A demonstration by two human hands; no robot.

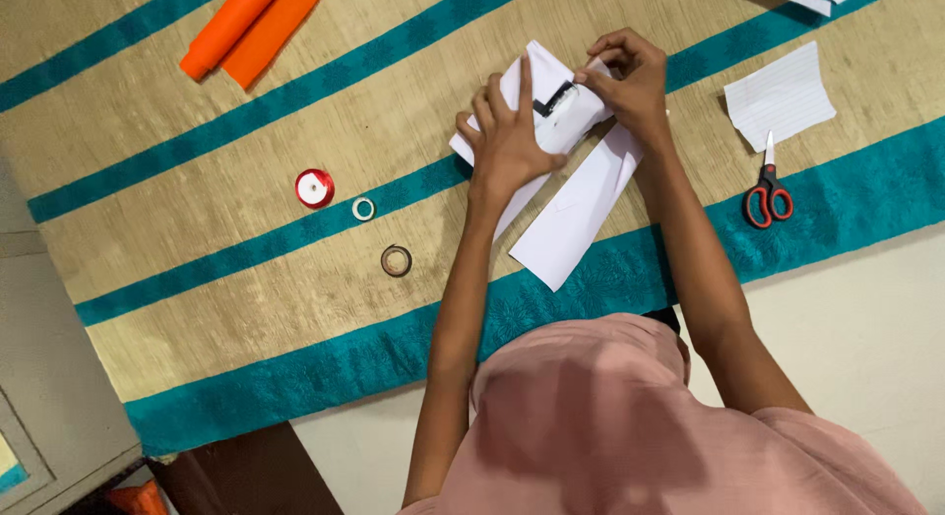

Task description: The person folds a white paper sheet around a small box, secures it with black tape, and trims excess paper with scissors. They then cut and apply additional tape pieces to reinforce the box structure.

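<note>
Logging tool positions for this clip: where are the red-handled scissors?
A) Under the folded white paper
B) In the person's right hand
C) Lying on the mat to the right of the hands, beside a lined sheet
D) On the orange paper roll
C: the scissors lie untouched on the mat just below the lined sheet, while both the left hand and right hand press on the folded white paper.

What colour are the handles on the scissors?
The scissors have red handles with black edging, seen in the head view, the only one.

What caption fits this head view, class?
Left hand presses white paper on a striped mat; right hand pinches its fold, scissors nearby.
</note>
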